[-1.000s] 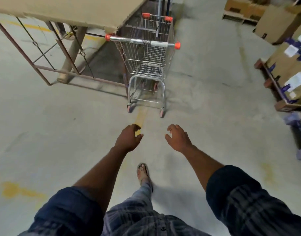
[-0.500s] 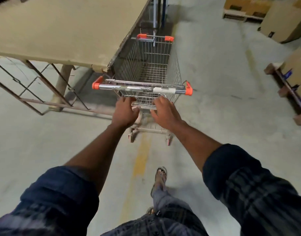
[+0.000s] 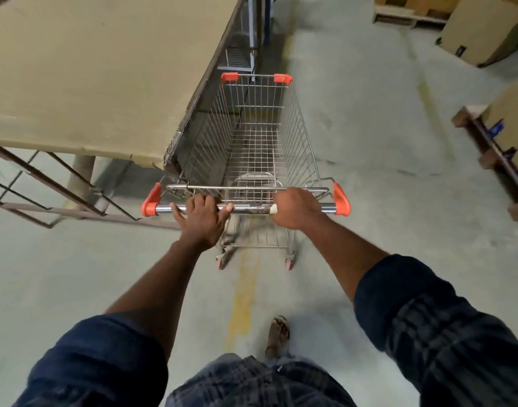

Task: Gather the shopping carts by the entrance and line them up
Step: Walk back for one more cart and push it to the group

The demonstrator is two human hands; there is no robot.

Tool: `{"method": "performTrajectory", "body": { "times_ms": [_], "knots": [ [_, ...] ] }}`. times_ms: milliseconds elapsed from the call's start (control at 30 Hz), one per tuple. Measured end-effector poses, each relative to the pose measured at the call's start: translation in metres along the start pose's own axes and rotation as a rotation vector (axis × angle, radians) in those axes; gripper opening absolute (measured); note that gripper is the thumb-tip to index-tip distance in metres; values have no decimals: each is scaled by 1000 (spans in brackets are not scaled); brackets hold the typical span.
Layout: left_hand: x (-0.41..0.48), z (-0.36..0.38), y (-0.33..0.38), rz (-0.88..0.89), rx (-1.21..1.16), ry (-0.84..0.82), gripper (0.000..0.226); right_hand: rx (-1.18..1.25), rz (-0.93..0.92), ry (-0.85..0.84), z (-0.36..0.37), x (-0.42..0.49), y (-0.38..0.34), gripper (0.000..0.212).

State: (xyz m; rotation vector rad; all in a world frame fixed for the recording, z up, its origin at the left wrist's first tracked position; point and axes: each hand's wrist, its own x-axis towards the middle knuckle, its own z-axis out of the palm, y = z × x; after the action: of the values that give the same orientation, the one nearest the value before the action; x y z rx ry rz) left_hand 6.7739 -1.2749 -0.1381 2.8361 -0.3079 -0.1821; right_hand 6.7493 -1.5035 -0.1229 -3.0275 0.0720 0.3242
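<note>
Around the cart handle (image 3: 252, 207) — left hand (image 3: 203, 220), right hand (image 3: 296, 210)

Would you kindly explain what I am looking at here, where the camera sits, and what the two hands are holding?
There is no machine here: a person wears one wide-angle camera on the head, looking forward and down, so the arms reach in from below. The left hand and right hand both grip the handle bar of a wire shopping cart, whose basket is empty. The cart stands on a concrete floor, beside a table on the left. Cardboard boxes and pallets lie at the right.
</note>
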Motion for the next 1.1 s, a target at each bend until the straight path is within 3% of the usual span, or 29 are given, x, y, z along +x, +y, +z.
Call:
{"method": "performTrajectory", "body": {
  "times_ms": [233,633,1100],
  "knots": [
    [-5,11,34,66,8,-22,53,-2,109,49,-1,-19,24,24],
    [-32,16,34,345,78,-105,53,50,366,128,30,-114,5,23],
    [-116,64,158,748,145,-219,51,177,792,189,66,-292,62,22]
  ]
}}
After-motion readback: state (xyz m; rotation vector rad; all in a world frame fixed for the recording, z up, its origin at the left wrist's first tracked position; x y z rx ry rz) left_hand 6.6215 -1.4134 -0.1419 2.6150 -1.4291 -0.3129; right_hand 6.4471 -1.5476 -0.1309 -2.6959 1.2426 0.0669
